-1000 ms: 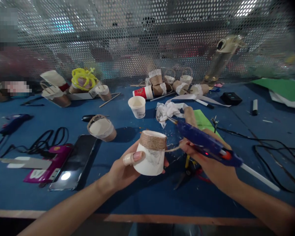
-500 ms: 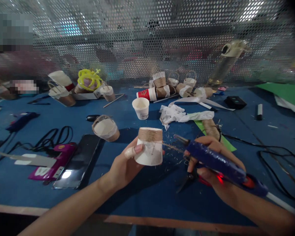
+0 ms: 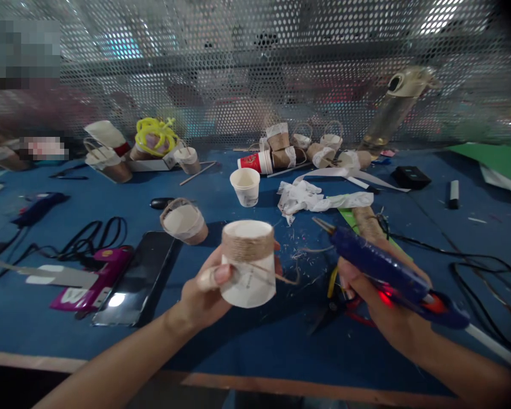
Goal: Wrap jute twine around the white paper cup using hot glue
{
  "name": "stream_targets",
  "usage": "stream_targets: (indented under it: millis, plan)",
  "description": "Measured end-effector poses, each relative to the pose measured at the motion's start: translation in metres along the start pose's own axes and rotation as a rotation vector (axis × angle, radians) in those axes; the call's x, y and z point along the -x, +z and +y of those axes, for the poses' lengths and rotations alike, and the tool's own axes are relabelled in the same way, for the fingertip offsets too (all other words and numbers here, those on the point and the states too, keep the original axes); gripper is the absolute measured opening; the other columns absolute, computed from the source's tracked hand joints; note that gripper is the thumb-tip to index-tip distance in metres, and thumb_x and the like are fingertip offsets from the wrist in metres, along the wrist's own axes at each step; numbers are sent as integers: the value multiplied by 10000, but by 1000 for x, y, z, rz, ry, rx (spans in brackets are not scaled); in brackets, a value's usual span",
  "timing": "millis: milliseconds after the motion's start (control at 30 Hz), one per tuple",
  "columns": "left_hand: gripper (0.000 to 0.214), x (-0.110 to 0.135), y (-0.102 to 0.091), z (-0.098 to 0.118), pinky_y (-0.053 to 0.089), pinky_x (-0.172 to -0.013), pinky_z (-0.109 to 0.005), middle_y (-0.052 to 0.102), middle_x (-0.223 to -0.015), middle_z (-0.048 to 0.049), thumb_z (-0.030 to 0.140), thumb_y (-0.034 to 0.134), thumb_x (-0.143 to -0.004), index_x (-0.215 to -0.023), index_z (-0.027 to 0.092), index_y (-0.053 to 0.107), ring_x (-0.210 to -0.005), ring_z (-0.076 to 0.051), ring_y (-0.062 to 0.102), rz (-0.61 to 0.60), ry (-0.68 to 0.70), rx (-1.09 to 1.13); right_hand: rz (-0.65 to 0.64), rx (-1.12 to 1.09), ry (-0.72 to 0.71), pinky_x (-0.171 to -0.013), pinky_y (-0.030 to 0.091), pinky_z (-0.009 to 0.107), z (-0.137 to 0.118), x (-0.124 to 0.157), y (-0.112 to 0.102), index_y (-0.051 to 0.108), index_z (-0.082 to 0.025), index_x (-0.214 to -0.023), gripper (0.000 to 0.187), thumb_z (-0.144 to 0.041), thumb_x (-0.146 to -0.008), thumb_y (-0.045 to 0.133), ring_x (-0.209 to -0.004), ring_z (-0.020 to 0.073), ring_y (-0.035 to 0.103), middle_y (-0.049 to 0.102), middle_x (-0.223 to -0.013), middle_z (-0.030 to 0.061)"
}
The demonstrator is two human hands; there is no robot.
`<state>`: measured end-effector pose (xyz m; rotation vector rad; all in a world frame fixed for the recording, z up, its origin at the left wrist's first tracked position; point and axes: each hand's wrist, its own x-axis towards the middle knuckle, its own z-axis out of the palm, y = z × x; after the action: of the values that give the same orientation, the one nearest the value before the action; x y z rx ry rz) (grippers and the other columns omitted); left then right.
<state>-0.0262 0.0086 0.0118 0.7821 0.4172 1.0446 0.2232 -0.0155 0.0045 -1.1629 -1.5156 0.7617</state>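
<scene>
My left hand [image 3: 206, 292] grips a white paper cup [image 3: 247, 284] whose upper part is wrapped in brown twine [image 3: 246, 244]. A loose end of the twine trails off the cup's right side. The thumb, with a pale wrap around it, presses on the cup's near left side. My right hand [image 3: 378, 284] is closed around a blue hot glue gun [image 3: 378, 264], its red light glowing. The nozzle points up and left, apart from the cup. Beneath that hand lie scissors [image 3: 334, 304], partly covered by it.
An unwrapped white cup [image 3: 245, 187] stands behind my left hand. A twine-covered cup basket [image 3: 185, 224] sits to its left, with a phone [image 3: 138, 278] and a purple glue gun [image 3: 95, 284] nearby. White lace [image 3: 306, 196], a twine roll [image 3: 368, 222] and cables lie rightward. Perforated metal [image 3: 221, 79] borders the back.
The wrapped cup has come closer and to the left, and its twine end now hangs loose. My right hand and the glue gun have shifted slightly right, away from the cup.
</scene>
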Motion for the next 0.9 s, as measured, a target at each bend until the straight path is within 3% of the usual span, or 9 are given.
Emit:
stream_targets:
  millis: [100,267,533,733,900]
  plan:
    - [499,1,-4,-6,538,-800,-346,706,-1126,-92,354,707,-749,-1217,200,624,-946,-258,666,34,-9,-92,-71,-67,-116,-603,413,327,-3,0,1,516,-247,-761,192,-141,-844,653,-616,148,510,515,-725,-26]
    - [528,0,-8,-10,511,-840,-317,718,-1094,-75,334,689,-786,-1286,214,568,-954,-232,669,17,-1,-192,-259,-131,-156,-568,368,327,4,0,-2,482,-227,-755,216,-93,-802,645,-625,155,477,485,-715,-12]
    - [652,1,-9,-12,494,-795,-324,653,-1220,-91,421,724,-739,-1327,229,518,-1063,-290,618,80,-20,-286,-306,-22,-195,-545,322,312,8,-2,-2,419,-236,-743,274,-100,-752,657,-601,147,427,417,-705,-20]
    - [600,3,-12,-14,452,-922,-369,627,-1259,-80,402,718,-784,-1330,275,504,-1109,-282,586,115,30,-375,-279,120,-272,-504,298,294,9,0,-2,412,-237,-720,285,-54,-698,629,-557,130,451,427,-663,-32]
    - [598,4,-17,-15,459,-911,-368,628,-1245,-82,425,722,-778,-1320,273,518,-1082,-273,585,148,95,-439,-249,187,-249,-491,288,290,7,-2,-3,401,-240,-714,285,-53,-701,615,-546,125,435,418,-671,-32]
